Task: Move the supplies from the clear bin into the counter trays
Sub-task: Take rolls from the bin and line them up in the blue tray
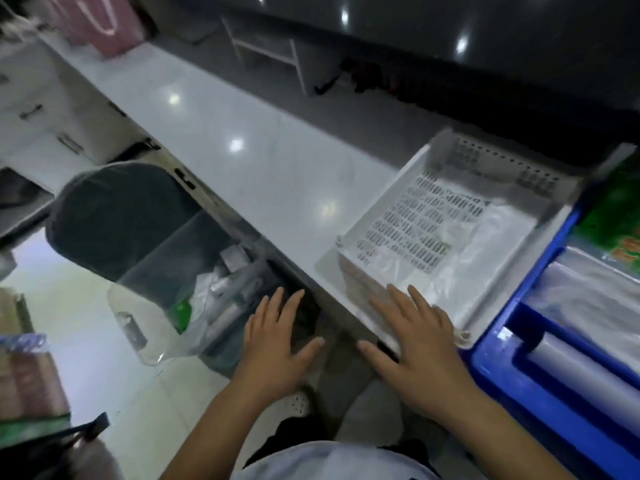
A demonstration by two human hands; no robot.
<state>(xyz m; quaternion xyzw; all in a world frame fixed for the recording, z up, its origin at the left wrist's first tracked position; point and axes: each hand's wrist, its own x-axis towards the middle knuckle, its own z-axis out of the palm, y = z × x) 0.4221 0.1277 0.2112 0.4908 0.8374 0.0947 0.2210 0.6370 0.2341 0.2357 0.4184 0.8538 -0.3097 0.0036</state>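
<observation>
A clear bin (pixel 145 306) stands on the floor beside the counter, holding plastic-wrapped supplies (pixel 221 292) and a green item. A white perforated tray (pixel 391 188) sits on the counter with a clear plastic packet (pixel 485 251) lying in it. My left hand (pixel 277 344) hovers open, fingers spread, between the bin and the counter edge. My right hand (pixel 415 341) is spread flat over the tray's near corner, fingers at the packet's edge. Neither hand holds anything.
A blue tray (pixel 512 372) with white wrapped rolls sits right of the white tray. The white counter (pixel 221 133) runs off to the far left. A dark chair back (pixel 117 216) stands behind the bin. Boxes are at the lower left.
</observation>
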